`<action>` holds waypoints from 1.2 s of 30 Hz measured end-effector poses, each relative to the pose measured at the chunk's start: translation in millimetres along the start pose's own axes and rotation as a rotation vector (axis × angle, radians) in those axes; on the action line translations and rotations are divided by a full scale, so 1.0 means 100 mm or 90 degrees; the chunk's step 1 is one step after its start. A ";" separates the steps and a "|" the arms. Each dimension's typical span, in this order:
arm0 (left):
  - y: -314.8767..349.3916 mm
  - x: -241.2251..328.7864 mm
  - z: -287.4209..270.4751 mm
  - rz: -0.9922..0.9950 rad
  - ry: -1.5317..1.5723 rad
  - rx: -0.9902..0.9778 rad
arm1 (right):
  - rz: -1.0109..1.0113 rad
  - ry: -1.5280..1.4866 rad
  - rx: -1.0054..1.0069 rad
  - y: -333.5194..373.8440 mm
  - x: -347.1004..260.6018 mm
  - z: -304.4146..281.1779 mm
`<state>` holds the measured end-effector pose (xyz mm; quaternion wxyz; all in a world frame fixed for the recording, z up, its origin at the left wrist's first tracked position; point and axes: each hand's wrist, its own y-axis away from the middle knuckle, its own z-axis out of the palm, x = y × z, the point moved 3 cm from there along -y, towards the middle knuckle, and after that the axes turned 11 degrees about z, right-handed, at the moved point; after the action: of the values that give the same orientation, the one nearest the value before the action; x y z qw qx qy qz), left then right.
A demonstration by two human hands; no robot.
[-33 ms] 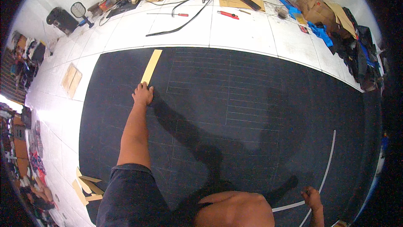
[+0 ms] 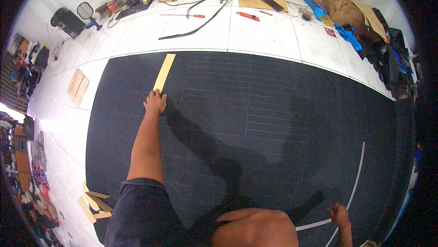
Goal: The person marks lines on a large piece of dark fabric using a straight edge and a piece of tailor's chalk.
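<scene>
A large black sheet (image 2: pixel 273 155) marked with thin pale lines covers much of the white-tiled floor. On its far left part lies a long, narrow pale-yellow strip (image 2: pixel 165 71), perhaps card. My left hand (image 2: pixel 155 102) grips the strip's near end, with the arm stretched out. At the lower right, my right hand (image 2: pixel 338 214) hovers with bent fingers drawn together; whatever is in them is too small to make out. Beside that hand runs a long thin whitish strip (image 2: pixel 358 169), and a second whitish strip (image 2: pixel 315 224) meets it at an angle.
Yellow offcuts (image 2: pixel 95 203) lie at the sheet's lower left corner, a wooden board (image 2: pixel 78 88) at the left. Beyond the far edge are a screwdriver (image 2: pixel 194 16), a black cord (image 2: pixel 196 28) and a red cutter (image 2: pixel 247 16). Clutter, including a cardboard box (image 2: pixel 340 7), lines the wall.
The far end of the yellow strip has shifted very slightly left. Both hands stay in place.
</scene>
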<state>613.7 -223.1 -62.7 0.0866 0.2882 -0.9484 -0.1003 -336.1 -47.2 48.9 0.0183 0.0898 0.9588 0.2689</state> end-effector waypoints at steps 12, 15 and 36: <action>-0.16 -0.03 0.17 -0.004 0.013 -0.009 | -0.066 0.003 0.029 -0.08 0.11 0.06; -0.19 -0.05 0.21 -0.004 0.018 -0.018 | -0.065 0.022 0.020 -0.05 0.15 0.10; 1.14 0.81 0.66 0.463 0.025 0.297 | 0.125 -0.088 -0.006 0.04 -0.08 -0.62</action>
<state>472.1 -167.0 -90.4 0.0669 -0.0514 -0.9836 0.1592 -333.0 -76.7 103.7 0.0585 0.2016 0.9404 0.2674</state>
